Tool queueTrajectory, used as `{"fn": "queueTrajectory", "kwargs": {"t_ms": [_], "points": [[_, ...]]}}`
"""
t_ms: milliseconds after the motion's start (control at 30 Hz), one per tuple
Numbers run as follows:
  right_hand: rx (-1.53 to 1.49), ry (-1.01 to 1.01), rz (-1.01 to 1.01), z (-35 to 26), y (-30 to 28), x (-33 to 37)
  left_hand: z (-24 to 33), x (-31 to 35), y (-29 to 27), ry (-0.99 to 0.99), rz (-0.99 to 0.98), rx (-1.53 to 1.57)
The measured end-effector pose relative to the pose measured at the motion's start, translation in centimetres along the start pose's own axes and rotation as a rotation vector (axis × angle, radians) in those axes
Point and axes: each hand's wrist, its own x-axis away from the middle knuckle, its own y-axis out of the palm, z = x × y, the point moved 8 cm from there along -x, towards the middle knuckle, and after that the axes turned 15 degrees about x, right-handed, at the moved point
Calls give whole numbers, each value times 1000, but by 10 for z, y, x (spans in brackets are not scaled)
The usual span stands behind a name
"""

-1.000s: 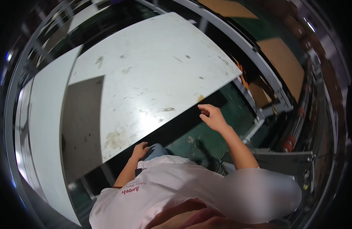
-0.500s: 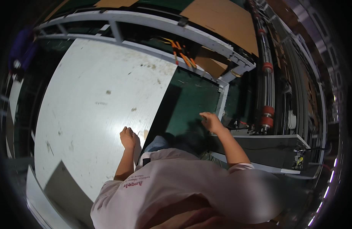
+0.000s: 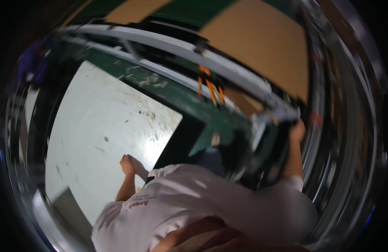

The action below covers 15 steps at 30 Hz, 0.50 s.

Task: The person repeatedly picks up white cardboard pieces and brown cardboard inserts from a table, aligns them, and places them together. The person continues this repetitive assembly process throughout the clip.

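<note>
My left hand hangs over the near right part of a large white tabletop, its fingers loosely curled together with nothing visible in them. Scuffs and dark marks spot that white surface. Far to the right, my right hand reaches forward to the corner end of a grey metal frame. Motion smears its fingers, and I cannot tell whether it grips the frame or is only beside it.
Orange-handled tools hang at the frame's inner side. Brown cardboard sheets lie beyond it. Scraps litter the green floor. Long metal rollers run along the right. A grey panel leans at lower left.
My right hand has moved right and forward to the frame's corner. My left hand has shifted slightly left. My view has moved, showing more green floor between the white tabletop and the frame.
</note>
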Motion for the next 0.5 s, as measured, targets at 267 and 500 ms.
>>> {"fn": "queueTrajectory", "kwargs": {"t_ms": [267, 500], "points": [[562, -31, -225, 31, 103, -189, 136, 45, 45, -446, -553, 60], [189, -463, -70, -4, 130, -249, 219, 25, 111, -200, -706, 120]]}}
